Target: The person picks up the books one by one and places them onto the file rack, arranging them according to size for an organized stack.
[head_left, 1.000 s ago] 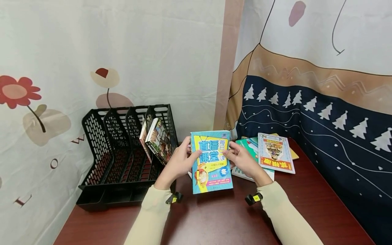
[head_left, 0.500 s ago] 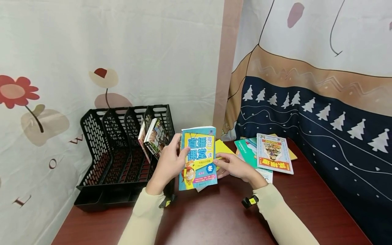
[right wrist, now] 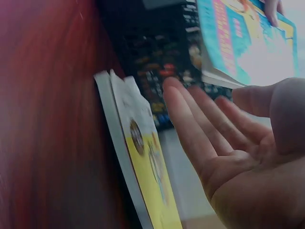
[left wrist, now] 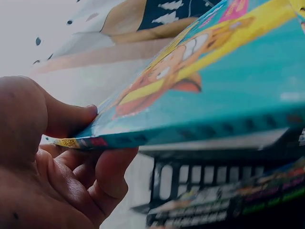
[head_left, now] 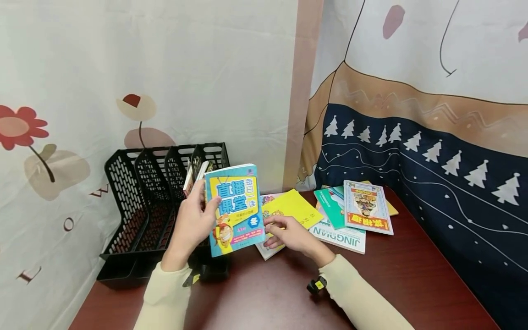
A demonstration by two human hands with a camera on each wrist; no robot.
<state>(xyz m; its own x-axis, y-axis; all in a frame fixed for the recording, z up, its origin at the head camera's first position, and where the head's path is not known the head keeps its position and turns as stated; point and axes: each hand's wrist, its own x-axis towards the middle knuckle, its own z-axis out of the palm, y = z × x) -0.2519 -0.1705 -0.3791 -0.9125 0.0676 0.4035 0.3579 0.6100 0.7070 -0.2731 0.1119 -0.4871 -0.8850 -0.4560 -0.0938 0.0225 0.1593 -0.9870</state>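
My left hand [head_left: 190, 224] grips the left edge of a blue and yellow paperback book [head_left: 237, 206], held up in front of the rack's right end. In the left wrist view the thumb lies on its cover and curled fingers [left wrist: 112, 174] support it from below. My right hand [head_left: 294, 236] is beside the book's lower right corner, over a yellow booklet [head_left: 294, 208]. Seen from the right wrist, its fingers [right wrist: 188, 119] are extended and apart from the book, with the thumb close to the book's edge.
A black slotted book rack [head_left: 142, 183] stands at the left, with a few books [head_left: 188, 176] leaning in its right part. Several books lie at the back right, among them a green one [head_left: 330, 208], a white-bordered one [head_left: 367, 206] and one marked JINGDIAN [head_left: 342, 239].
The blue book has moved left toward the rack in my left hand. My right hand has let go of its right edge, and the yellow booklet beneath has come into view.
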